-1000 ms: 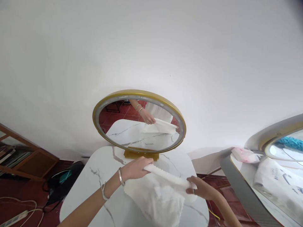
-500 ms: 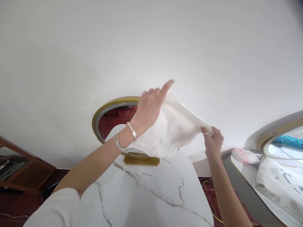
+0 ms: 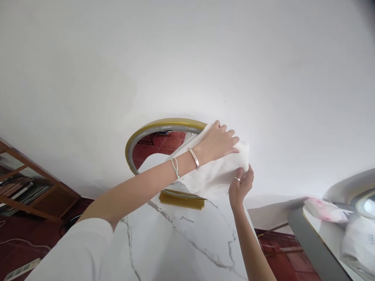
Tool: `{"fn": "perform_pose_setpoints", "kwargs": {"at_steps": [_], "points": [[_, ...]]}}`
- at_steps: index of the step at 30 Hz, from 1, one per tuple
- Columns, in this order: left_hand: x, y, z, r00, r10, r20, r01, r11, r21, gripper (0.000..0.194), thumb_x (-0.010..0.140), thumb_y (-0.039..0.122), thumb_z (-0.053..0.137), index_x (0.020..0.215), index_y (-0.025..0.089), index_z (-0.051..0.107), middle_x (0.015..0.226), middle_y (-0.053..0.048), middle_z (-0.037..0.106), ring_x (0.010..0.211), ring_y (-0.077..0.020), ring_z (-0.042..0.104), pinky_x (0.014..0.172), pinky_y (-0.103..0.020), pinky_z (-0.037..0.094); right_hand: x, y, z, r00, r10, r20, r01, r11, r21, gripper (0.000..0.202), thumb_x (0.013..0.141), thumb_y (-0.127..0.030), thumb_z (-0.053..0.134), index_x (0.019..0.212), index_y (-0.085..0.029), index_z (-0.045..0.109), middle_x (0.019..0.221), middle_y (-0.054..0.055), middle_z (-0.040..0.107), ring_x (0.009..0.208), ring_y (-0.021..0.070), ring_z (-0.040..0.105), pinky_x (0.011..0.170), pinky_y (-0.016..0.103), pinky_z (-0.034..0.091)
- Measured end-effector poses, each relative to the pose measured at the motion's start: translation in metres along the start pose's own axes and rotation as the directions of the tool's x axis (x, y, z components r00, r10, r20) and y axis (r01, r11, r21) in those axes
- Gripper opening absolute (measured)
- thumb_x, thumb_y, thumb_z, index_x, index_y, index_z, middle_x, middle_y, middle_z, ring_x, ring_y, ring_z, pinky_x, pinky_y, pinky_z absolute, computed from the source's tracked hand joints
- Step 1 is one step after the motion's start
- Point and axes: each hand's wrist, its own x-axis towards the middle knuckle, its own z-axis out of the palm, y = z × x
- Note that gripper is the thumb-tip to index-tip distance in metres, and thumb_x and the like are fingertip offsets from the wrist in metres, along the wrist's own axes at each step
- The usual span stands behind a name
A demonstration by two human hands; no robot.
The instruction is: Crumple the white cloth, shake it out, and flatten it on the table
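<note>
R hand [image 3: 241,185] pinches rumpled wht cloth [image 3: 209,175], L hand [image 3: 217,143] spread atop, oval mirror [image 3: 158,145] behind.

Two hands [image 3: 218,142] [image 3: 240,186], one white cloth [image 3: 211,175], two mirrors [image 3: 159,146] [image 3: 369,203], two tables [image 3: 172,249] [image 3: 319,230], one ring [image 3: 237,179], one wooden cabinet [image 3: 48,201]

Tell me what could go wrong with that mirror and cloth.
The mirror stands on a base narrower than itself, so a hard push through the cloth by the left hand might tip it. The silver bracelet, in front of the mirror, could scratch it on contact.
</note>
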Motion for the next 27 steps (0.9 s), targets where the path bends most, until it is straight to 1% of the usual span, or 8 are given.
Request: {"fn": "perform_pose_setpoints", "kwargs": {"at_steps": [4,7,11,15,18,22,25,27], "points": [[-0.001,-0.005,-0.001,1.0,-0.008,-0.016,0.008,0.999,-0.047,0.038,0.098,0.044,0.038,0.093,0.019,0.067,0.09,-0.006,0.068,0.081,-0.0197,0.06,0.07,-0.033,0.027,0.006,-0.003,0.011,0.995,-0.015,-0.103,0.016,1.0,0.008,0.041,0.094,-0.044,0.036,0.119,-0.016,0.054,0.111,0.013,0.059,0.104,0.0261,0.054,0.089,0.043,0.042],[-0.009,-0.016,-0.002,0.998,-0.036,-0.058,0.03,0.995,-0.091,0.04,0.099,0.04,0.034,0.093,0.019,0.067,0.089,-0.006,0.068,0.079,-0.0188,0.06,0.069,-0.033,0.027,0.012,-0.015,0.014,0.988,-0.106,-0.109,0.103,0.994,-0.034,0.039,0.095,-0.045,0.032,0.105,-0.016,0.057,0.097,0.012,0.06,0.093,0.0252,0.056,0.081,0.04,0.044],[-0.033,-0.044,-0.005,0.98,-0.127,-0.155,0.105,0.984,-0.141,0.043,0.1,0.043,0.029,0.098,0.02,0.065,0.091,-0.006,0.068,0.083,-0.0189,0.06,0.073,-0.033,0.031,0.026,-0.05,0.017,0.949,-0.305,-0.076,0.295,0.948,-0.119,0.037,0.096,-0.043,0.031,0.101,-0.017,0.057,0.096,0.012,0.061,0.094,0.0264,0.057,0.082,0.042,0.042],[-0.077,-0.081,-0.004,0.936,-0.3,-0.184,0.255,0.938,-0.236,0.048,0.099,0.047,0.023,0.11,0.02,0.061,0.097,-0.007,0.065,0.09,-0.0205,0.06,0.08,-0.034,0.036,0.039,-0.097,0.034,0.873,-0.488,0.012,0.478,0.849,-0.226,0.037,0.097,-0.04,0.029,0.104,-0.02,0.059,0.1,0.011,0.062,0.096,0.0277,0.057,0.085,0.045,0.039],[-0.121,-0.106,0.006,0.866,-0.464,-0.189,0.394,0.864,-0.313,0.049,0.099,0.048,0.021,0.116,0.02,0.057,0.1,-0.008,0.065,0.092,-0.0214,0.059,0.083,-0.034,0.038,0.042,-0.129,0.058,0.753,-0.639,0.158,0.656,0.711,-0.253,0.037,0.097,-0.039,0.029,0.108,-0.02,0.06,0.102,0.01,0.061,0.098,0.0274,0.056,0.088,0.046,0.036],[-0.184,-0.125,0.039,0.73,-0.652,-0.205,0.531,0.73,-0.431,0.05,0.099,0.048,0.019,0.117,0.018,0.054,0.103,-0.009,0.064,0.091,-0.0211,0.059,0.082,-0.033,0.041,0.032,-0.171,0.099,0.544,-0.749,0.377,0.838,0.506,-0.203,0.037,0.098,-0.04,0.03,0.111,-0.021,0.058,0.107,0.008,0.059,0.101,0.0249,0.052,0.094,0.047,0.03],[-0.229,-0.125,0.073,0.627,-0.754,-0.198,0.571,0.617,-0.541,0.047,0.099,0.046,0.018,0.107,0.018,0.055,0.096,-0.009,0.064,0.087,-0.0198,0.058,0.076,-0.031,0.042,0.012,-0.197,0.132,0.352,-0.762,0.544,0.925,0.374,-0.074,0.038,0.099,-0.043,0.029,0.109,-0.019,0.057,0.107,0.007,0.059,0.103,0.0228,0.049,0.096,0.046,0.03],[-0.255,-0.118,0.097,0.525,-0.83,-0.19,0.609,0.522,-0.597,0.045,0.099,0.045,0.019,0.09,0.019,0.054,0.082,-0.006,0.061,0.076,-0.0177,0.056,0.07,-0.029,0.041,-0.005,-0.207,0.156,0.206,-0.763,0.612,0.952,0.301,0.055,0.036,0.1,-0.04,0.028,0.107,-0.018,0.056,0.105,0.007,0.058,0.105,0.0224,0.048,0.097,0.047,0.031]]}}
